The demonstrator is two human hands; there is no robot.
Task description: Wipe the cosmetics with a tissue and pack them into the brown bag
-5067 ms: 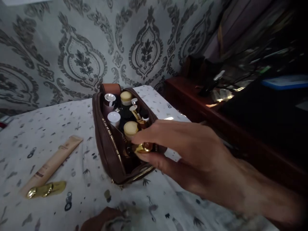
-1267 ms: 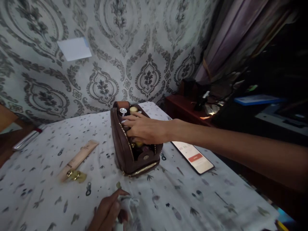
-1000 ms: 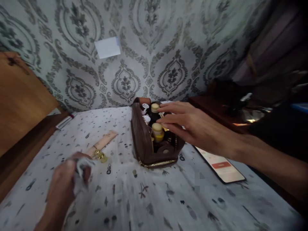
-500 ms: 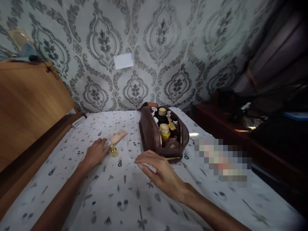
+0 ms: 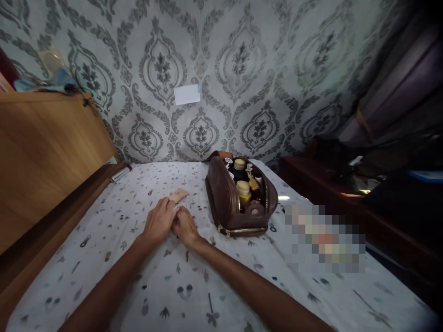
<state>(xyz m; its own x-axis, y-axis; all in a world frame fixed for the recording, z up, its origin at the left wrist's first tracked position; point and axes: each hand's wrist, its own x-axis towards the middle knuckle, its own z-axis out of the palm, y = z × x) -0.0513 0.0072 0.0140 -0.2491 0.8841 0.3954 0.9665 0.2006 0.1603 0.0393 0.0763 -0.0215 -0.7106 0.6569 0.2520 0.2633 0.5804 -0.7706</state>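
Note:
My left hand and my right hand meet low over the patterned sheet, left of the bag. Both are closed, with fingers curled in and touching or nearly so. A pale pink squeeze tube lies just beyond the fingertips, its near end covered by my hands. Whatever is between the fingers is hidden, and the small gold object cannot be seen. To the right stands a brown toiletry bag, unzipped at the top. Inside it are a yellow jar with a cream lid, a dark cream-lidded jar and a gold item.
A patterned white sheet covers the surface. Wooden furniture borders it on the left, with a silvery tube at its foot. A blurred-out object lies to the right. Dark red furniture stands beyond. Wallpaper closes the back.
My right hand has moved left from in front of the bag to meet my left hand, and its fingers have curled. The small gold object, visible earlier beside my left hand, is now hidden.

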